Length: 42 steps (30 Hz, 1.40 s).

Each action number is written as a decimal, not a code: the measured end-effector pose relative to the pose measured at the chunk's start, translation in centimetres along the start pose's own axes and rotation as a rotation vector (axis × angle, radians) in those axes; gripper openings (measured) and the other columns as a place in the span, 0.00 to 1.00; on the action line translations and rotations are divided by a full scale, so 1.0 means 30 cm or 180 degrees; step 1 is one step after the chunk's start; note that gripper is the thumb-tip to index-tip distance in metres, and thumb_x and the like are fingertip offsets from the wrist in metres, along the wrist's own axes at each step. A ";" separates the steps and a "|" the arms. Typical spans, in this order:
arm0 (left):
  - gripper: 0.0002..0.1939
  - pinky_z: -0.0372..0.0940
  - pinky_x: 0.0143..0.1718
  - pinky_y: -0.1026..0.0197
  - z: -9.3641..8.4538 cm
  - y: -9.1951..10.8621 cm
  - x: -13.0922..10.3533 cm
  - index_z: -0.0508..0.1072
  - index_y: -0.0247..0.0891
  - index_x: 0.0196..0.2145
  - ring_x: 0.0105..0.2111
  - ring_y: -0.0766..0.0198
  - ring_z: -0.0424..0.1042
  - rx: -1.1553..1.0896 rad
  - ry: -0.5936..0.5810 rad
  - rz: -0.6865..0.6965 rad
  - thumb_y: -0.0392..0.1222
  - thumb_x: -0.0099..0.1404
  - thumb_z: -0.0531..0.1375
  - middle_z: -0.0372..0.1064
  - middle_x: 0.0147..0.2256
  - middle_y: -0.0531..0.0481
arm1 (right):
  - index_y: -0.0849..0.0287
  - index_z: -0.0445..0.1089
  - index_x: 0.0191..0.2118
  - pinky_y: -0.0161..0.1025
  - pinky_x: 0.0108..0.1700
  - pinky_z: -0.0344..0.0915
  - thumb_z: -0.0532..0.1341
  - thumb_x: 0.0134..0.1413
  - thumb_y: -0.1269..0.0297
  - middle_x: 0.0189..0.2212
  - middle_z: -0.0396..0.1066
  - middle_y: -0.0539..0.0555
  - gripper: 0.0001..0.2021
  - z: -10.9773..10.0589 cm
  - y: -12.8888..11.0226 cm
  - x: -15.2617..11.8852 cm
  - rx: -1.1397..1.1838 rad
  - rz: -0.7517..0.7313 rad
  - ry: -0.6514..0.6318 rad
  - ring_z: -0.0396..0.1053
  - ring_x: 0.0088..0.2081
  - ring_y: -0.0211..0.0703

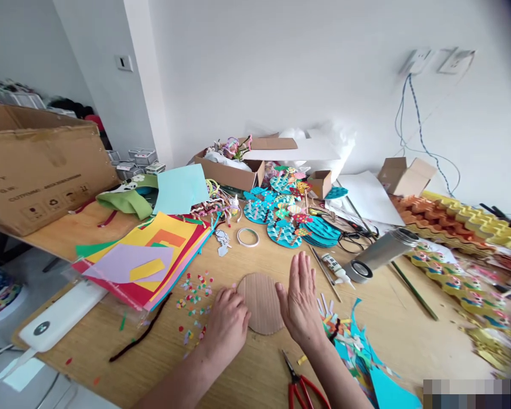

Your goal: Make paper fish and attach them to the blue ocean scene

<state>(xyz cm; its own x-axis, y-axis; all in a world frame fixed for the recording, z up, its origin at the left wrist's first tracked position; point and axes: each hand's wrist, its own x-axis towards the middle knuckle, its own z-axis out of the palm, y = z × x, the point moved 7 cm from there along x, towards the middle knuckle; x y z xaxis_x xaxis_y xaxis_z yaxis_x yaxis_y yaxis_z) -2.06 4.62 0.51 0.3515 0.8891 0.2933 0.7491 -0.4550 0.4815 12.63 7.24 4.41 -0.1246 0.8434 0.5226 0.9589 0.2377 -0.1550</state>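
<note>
A round brown corrugated cardboard disc (262, 301) lies flat on the table between my hands. My left hand (226, 319) is curled at the disc's left edge, its fingertips mostly hidden from view. Held up at the disc's right side is my right hand (301, 301), fingers stretched straight and thumb apart, with nothing in it. Red-handled scissors (298, 378) point away from me just below the right hand. Small coloured paper dots (193, 295) are scattered left of my left hand. Cut paper scraps (353, 335) heap up right of my right forearm.
Coloured sheets (153, 255) are stacked at left, near a white device (62, 315). A tape roll (247, 237), blue fish-decorated discs (284, 233) and a glue bottle (336, 267) stand farther back. A metal cylinder (385, 250) lies at right, before egg trays (460, 227).
</note>
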 end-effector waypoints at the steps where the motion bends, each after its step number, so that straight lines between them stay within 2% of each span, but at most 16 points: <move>1: 0.12 0.57 0.53 0.45 0.002 -0.001 0.000 0.77 0.39 0.33 0.49 0.51 0.63 0.0007 -0.0032 -0.0017 0.32 0.62 0.54 0.73 0.37 0.44 | 0.64 0.24 0.66 0.60 0.62 0.44 0.46 0.63 0.61 0.67 0.28 0.64 0.34 0.022 -0.017 0.005 0.0025 -0.0087 -0.0095 0.28 0.67 0.55; 4: 0.12 0.56 0.54 0.45 0.004 -0.003 0.000 0.77 0.38 0.34 0.51 0.51 0.63 0.0005 -0.0095 -0.0082 0.31 0.62 0.53 0.72 0.37 0.44 | 0.65 0.32 0.67 0.59 0.62 0.46 0.46 0.63 0.56 0.67 0.35 0.65 0.33 0.137 -0.063 -0.017 0.0119 -0.0431 -0.0650 0.31 0.67 0.55; 7: 0.13 0.57 0.54 0.46 0.006 -0.009 -0.001 0.76 0.38 0.37 0.51 0.51 0.63 -0.0064 -0.0060 -0.0186 0.31 0.62 0.53 0.72 0.38 0.44 | 0.59 0.45 0.66 0.58 0.61 0.49 0.46 0.62 0.51 0.65 0.44 0.62 0.30 0.257 -0.080 -0.070 0.0142 -0.0713 -0.1263 0.40 0.66 0.55; 9: 0.12 0.57 0.55 0.46 0.014 -0.015 -0.003 0.75 0.39 0.38 0.52 0.51 0.62 -0.0132 -0.0013 -0.0242 0.31 0.62 0.53 0.72 0.38 0.45 | 0.54 0.45 0.65 0.60 0.61 0.48 0.45 0.62 0.50 0.65 0.45 0.58 0.29 0.298 -0.069 -0.086 0.0100 -0.0744 -0.1403 0.40 0.66 0.55; 13: 0.09 0.56 0.55 0.46 0.043 -0.030 -0.009 0.76 0.38 0.32 0.53 0.50 0.62 -0.0087 -0.0001 -0.0280 0.33 0.60 0.56 0.72 0.37 0.44 | 0.51 0.40 0.66 0.59 0.61 0.49 0.42 0.65 0.57 0.66 0.41 0.54 0.26 0.289 -0.059 -0.054 0.0059 -0.0755 -0.1301 0.38 0.66 0.51; 16: 0.07 0.58 0.55 0.48 0.054 -0.048 -0.009 0.77 0.38 0.29 0.53 0.51 0.61 -0.0045 0.0065 -0.0320 0.35 0.60 0.57 0.71 0.40 0.45 | 0.49 0.40 0.66 0.61 0.62 0.45 0.42 0.64 0.60 0.67 0.38 0.53 0.25 0.268 -0.064 -0.022 -0.0036 -0.0664 -0.1116 0.34 0.66 0.51; 20: 0.07 0.59 0.53 0.50 0.080 -0.072 0.002 0.78 0.38 0.30 0.50 0.51 0.62 -0.0012 -0.0173 -0.0399 0.40 0.58 0.61 0.71 0.39 0.45 | 0.46 0.47 0.64 0.61 0.61 0.47 0.44 0.63 0.54 0.65 0.44 0.52 0.24 0.325 -0.065 -0.043 0.0003 -0.0635 -0.1514 0.40 0.65 0.53; 24: 0.08 0.60 0.51 0.50 0.097 -0.086 0.014 0.79 0.38 0.32 0.48 0.51 0.62 0.0090 -0.0392 -0.0477 0.43 0.56 0.63 0.70 0.36 0.43 | 0.45 0.47 0.64 0.61 0.62 0.46 0.43 0.63 0.50 0.65 0.44 0.50 0.25 0.369 -0.047 -0.060 0.0027 -0.0605 -0.1794 0.42 0.65 0.53; 27: 0.08 0.61 0.47 0.51 0.103 -0.086 0.022 0.79 0.39 0.32 0.46 0.51 0.62 0.0170 -0.0487 -0.0467 0.44 0.57 0.63 0.70 0.35 0.42 | 0.46 0.46 0.64 0.62 0.61 0.46 0.43 0.62 0.50 0.65 0.42 0.51 0.26 0.368 -0.043 -0.046 0.0035 -0.0619 -0.1819 0.41 0.65 0.54; 31: 0.10 0.62 0.43 0.52 0.107 -0.084 0.033 0.80 0.37 0.32 0.44 0.52 0.64 0.0370 -0.0647 -0.0464 0.45 0.56 0.63 0.71 0.35 0.41 | 0.45 0.45 0.64 0.63 0.61 0.44 0.44 0.62 0.53 0.66 0.41 0.50 0.25 0.361 -0.055 -0.024 0.0020 -0.0673 -0.1646 0.39 0.66 0.54; 36: 0.14 0.63 0.40 0.52 0.116 -0.083 0.048 0.79 0.34 0.33 0.40 0.52 0.65 0.0534 -0.0797 -0.0428 0.48 0.58 0.61 0.72 0.33 0.40 | 0.45 0.46 0.64 0.61 0.62 0.46 0.44 0.62 0.51 0.65 0.43 0.50 0.25 0.399 -0.057 -0.042 0.0049 -0.0744 -0.1752 0.41 0.65 0.54; 42: 0.20 0.62 0.43 0.49 0.146 -0.102 0.059 0.78 0.33 0.39 0.43 0.48 0.65 0.0571 -0.0843 -0.0411 0.52 0.56 0.62 0.70 0.45 0.35 | 0.46 0.45 0.64 0.60 0.61 0.50 0.46 0.61 0.51 0.65 0.43 0.50 0.27 0.420 -0.035 -0.050 0.0020 -0.0842 -0.1586 0.42 0.65 0.54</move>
<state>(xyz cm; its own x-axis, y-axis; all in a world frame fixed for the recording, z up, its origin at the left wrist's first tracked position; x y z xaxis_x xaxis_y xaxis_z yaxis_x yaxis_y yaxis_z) -1.29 7.80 -4.06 0.3633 0.9317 0.0035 0.8755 -0.3426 0.3408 8.59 11.79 -6.79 -0.4672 0.8800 0.0855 0.8773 0.4734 -0.0783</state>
